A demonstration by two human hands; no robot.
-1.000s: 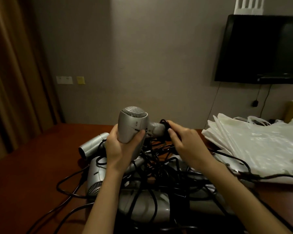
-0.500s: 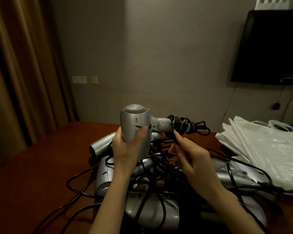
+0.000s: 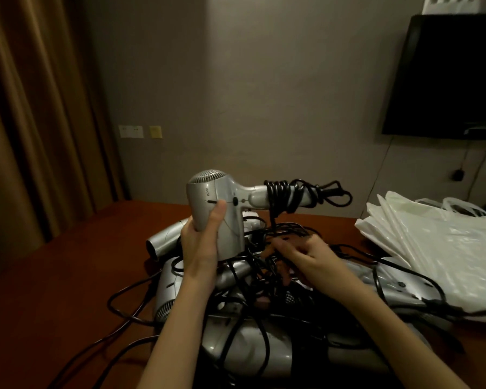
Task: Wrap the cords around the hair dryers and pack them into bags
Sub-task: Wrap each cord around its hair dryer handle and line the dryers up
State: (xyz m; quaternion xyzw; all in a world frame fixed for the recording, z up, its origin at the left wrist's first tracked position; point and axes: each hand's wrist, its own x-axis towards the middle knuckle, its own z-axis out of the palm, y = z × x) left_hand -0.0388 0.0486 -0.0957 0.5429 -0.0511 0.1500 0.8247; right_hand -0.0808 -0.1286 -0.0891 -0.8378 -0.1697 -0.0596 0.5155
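A silver hair dryer [image 3: 218, 209] is held above a reddish-brown worktop [image 3: 54, 282] by the left hand [image 3: 201, 242], whose grip is closed round the barrel with the thumb laid across its side. Its handle is pointed right, and a black cord [image 3: 286, 196] is wound round that handle in several loops, with a strand hanging down into the pile below. The right hand [image 3: 306, 258] is lowered among the tangled cords [image 3: 253, 276]; its fingers are curled there, but whether a cord is actually pinched cannot be told through the blur. More silver dryers [image 3: 169, 287] are heaped under the tangle on the near middle of the worktop. White plastic bags [image 3: 438, 248] are stacked at the right. Beyond, a grey wall [image 3: 264, 94] is seen, with brown curtains [image 3: 26, 122] at the left, wall switches [image 3: 139, 131] low down, and a dark television [image 3: 449, 77] mounted at the far right.
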